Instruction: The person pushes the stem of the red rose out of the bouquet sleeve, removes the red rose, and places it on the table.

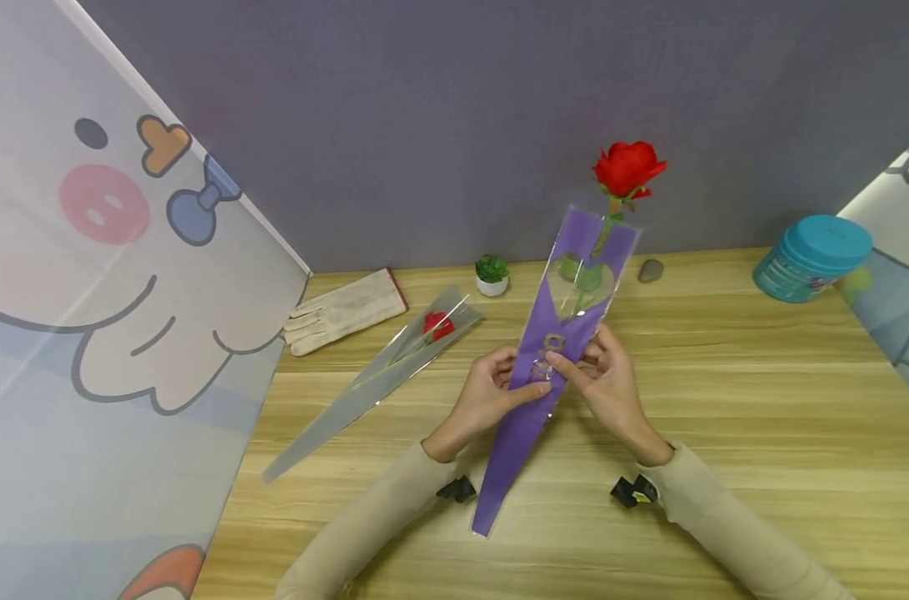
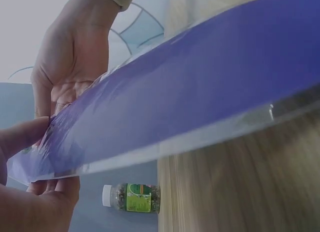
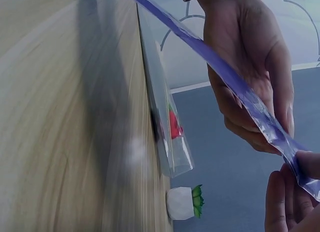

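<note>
A purple flower wrapping sleeve (image 1: 517, 433) with clear edges and a heart-shaped window slants across the middle of the head view. From its wide upper end rises a red rose (image 1: 629, 171), its green stem inside the sleeve. My left hand (image 1: 491, 392) pinches the left edge, thumb on the front face and fingers behind. On the opposite edge my right hand (image 1: 611, 383) grips likewise, its thumb near the gold print. Seen from the left wrist, the sleeve (image 2: 190, 92) is held above the table. Part of the stem is hidden by the purple panel.
To the left lie a clear sleeve (image 1: 342, 408) with a smaller red rose (image 1: 439, 326) and a white glove (image 1: 349, 310). Along the back stand a potted plant (image 1: 491, 275), a grey stone (image 1: 651, 270) and a teal tub (image 1: 810, 258). The left wrist view shows a green-labelled bottle (image 2: 137, 197).
</note>
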`<move>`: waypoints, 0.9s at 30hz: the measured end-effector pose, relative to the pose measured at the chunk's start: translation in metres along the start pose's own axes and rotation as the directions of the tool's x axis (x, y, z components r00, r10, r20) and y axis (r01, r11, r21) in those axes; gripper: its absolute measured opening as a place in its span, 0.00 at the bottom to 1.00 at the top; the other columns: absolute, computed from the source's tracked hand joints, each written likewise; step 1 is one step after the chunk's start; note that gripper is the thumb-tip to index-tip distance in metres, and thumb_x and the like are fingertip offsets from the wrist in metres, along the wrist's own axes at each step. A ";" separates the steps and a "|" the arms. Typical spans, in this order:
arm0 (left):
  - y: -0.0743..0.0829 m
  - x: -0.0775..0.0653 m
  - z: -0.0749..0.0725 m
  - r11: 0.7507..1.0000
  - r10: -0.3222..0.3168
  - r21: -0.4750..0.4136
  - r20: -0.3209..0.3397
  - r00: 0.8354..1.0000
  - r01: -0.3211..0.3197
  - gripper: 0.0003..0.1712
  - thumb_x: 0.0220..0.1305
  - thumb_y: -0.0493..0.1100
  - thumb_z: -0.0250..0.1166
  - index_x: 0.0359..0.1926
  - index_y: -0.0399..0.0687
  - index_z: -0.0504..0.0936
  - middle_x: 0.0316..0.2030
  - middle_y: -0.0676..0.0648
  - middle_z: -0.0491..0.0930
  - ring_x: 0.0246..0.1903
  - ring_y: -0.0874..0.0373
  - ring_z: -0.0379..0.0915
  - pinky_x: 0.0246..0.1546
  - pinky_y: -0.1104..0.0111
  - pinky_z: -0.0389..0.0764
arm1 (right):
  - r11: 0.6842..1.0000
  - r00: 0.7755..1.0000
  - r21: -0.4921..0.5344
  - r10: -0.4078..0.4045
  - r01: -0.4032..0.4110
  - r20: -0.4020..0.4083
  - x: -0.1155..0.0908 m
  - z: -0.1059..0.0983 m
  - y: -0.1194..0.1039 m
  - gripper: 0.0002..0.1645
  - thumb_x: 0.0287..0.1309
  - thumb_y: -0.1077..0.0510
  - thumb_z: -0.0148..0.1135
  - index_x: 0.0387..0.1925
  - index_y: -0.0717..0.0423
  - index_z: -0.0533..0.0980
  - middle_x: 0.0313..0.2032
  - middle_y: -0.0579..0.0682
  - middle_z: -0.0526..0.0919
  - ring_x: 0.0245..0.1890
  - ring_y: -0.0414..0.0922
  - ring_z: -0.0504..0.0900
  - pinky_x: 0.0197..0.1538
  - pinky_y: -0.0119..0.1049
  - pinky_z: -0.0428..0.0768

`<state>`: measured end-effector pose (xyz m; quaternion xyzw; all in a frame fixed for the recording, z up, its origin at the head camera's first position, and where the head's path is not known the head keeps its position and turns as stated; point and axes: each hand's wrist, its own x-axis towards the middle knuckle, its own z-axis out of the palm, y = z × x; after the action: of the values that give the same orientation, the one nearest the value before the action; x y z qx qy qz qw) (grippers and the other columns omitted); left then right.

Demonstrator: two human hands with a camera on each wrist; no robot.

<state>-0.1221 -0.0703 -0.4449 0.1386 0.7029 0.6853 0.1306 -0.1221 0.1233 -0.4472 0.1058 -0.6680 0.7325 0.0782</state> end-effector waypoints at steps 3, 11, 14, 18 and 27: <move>0.000 0.002 0.001 1.000 0.001 -0.005 -0.008 1.000 -0.001 0.23 0.62 0.33 0.74 0.57 0.35 0.80 0.48 0.31 0.87 0.37 0.65 0.87 0.38 0.72 0.87 | 1.000 1.000 0.004 0.004 -0.004 0.008 -0.001 0.001 0.000 0.32 0.59 0.75 0.70 0.64 0.64 0.72 0.43 0.34 0.91 0.42 0.34 0.90 0.41 0.32 0.89; -0.004 0.004 0.003 0.999 0.018 -0.032 0.008 1.000 -0.018 0.26 0.60 0.31 0.74 0.59 0.34 0.80 0.48 0.29 0.87 0.37 0.66 0.87 0.38 0.72 0.86 | 1.000 0.999 -0.029 0.008 -0.007 0.048 -0.005 0.000 0.001 0.34 0.58 0.74 0.70 0.65 0.67 0.69 0.49 0.32 0.89 0.48 0.34 0.89 0.50 0.31 0.88; -0.004 0.004 0.003 0.999 0.022 -0.027 0.023 1.000 -0.021 0.26 0.60 0.30 0.74 0.60 0.35 0.79 0.49 0.28 0.87 0.38 0.67 0.86 0.38 0.73 0.86 | 1.000 0.998 -0.005 0.006 -0.006 0.059 -0.005 0.001 0.001 0.35 0.57 0.76 0.70 0.65 0.68 0.68 0.49 0.33 0.88 0.48 0.34 0.89 0.50 0.31 0.88; -0.006 0.003 0.002 0.999 0.025 -0.021 0.031 0.999 -0.024 0.27 0.61 0.29 0.73 0.61 0.36 0.79 0.49 0.28 0.86 0.38 0.67 0.86 0.37 0.73 0.85 | 1.000 0.997 0.017 0.008 -0.009 0.076 -0.004 -0.001 0.002 0.36 0.56 0.77 0.70 0.65 0.69 0.68 0.50 0.35 0.88 0.48 0.35 0.89 0.50 0.32 0.88; -0.010 -0.001 -0.001 0.999 0.042 -0.031 0.016 0.999 -0.041 0.23 0.60 0.29 0.74 0.57 0.33 0.80 0.45 0.27 0.87 0.38 0.61 0.88 0.37 0.73 0.86 | 0.999 0.995 -0.046 0.004 0.001 0.102 0.010 -0.021 -0.006 0.33 0.62 0.72 0.68 0.68 0.64 0.69 0.52 0.36 0.88 0.50 0.35 0.88 0.50 0.31 0.87</move>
<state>-0.1214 -0.0721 -0.4548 0.1569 0.6884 0.6972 0.1242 -0.1310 0.1444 -0.4403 0.1405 -0.6879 0.7106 0.0458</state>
